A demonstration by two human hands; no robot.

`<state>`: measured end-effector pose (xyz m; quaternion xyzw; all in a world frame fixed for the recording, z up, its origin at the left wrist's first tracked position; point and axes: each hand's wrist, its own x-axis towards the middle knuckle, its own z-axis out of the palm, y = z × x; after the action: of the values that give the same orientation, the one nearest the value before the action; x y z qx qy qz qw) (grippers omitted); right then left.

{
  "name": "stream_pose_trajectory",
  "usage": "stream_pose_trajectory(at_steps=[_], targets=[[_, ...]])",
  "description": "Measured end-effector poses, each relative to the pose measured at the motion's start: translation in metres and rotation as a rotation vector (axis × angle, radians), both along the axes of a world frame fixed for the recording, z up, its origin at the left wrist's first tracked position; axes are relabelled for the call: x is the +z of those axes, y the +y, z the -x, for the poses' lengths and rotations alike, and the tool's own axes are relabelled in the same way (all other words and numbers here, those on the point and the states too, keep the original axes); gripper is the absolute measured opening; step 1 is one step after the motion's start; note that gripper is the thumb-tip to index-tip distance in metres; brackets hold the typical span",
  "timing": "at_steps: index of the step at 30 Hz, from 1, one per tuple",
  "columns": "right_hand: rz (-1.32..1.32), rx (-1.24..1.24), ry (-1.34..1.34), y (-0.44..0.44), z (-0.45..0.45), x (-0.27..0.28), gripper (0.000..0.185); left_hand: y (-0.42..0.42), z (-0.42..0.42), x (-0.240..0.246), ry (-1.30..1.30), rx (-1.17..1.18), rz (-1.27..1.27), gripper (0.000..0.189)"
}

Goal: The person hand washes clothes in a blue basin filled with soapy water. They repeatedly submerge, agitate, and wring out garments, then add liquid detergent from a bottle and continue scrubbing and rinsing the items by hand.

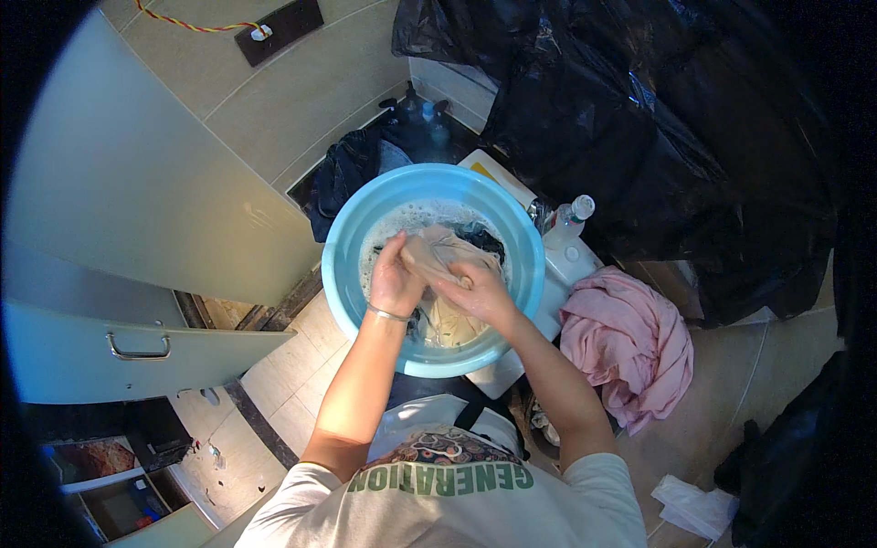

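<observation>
A light blue plastic basin [433, 179] stands in front of me with foamy water [418, 214] in it. Over the water, my left hand [397, 277] and my right hand [483, 291] both grip a wet pale beige cloth [438, 250]. Its upper edge is stretched between my fingers, while the lower part hangs into the basin. Dark fabric [483, 238] lies in the suds behind the cloth and partly under it. A metal bangle [388, 313] circles my left wrist.
A clear bottle [572, 216] and a bunched pink cloth [627, 335] are right of the basin. Dark garments [342, 178] and several pump bottles [425, 113] sit behind it. Black plastic sheeting [616, 137] hangs at the right; a frosted door [157, 178] stands left.
</observation>
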<state>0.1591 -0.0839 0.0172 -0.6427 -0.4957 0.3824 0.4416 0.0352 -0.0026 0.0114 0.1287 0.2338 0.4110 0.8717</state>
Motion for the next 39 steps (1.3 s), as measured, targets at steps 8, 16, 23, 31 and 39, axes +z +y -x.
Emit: stream_pose_trajectory(at_steps=[8, 16, 23, 31, 39], targets=[[-0.367, -0.075, 0.058, 0.003, 0.017, -0.018, 0.011, -0.011, 0.003, -0.11, -0.122, -0.275, 0.469, 0.033], [-0.389, -0.247, -0.431, 0.007, 0.018, -0.027, 0.013, -0.03, -0.029, -0.029, 0.158, -0.235, 0.214, 0.028], [-0.373, -0.161, -0.279, -0.013, 0.04, -0.009, 0.013, -0.008, -0.011, -0.013, 0.302, -0.233, -0.203, 0.032], [-0.399, 0.28, -0.377, 0.025, -0.049, 0.022, 0.03, 0.016, 0.017, 0.063, 0.316, -0.64, -0.682, 0.023], [-0.182, -0.222, 0.788, 0.031, -0.05, 0.007, 0.015, -0.002, 0.009, -0.023, 0.268, -0.213, -0.171, 0.033]])
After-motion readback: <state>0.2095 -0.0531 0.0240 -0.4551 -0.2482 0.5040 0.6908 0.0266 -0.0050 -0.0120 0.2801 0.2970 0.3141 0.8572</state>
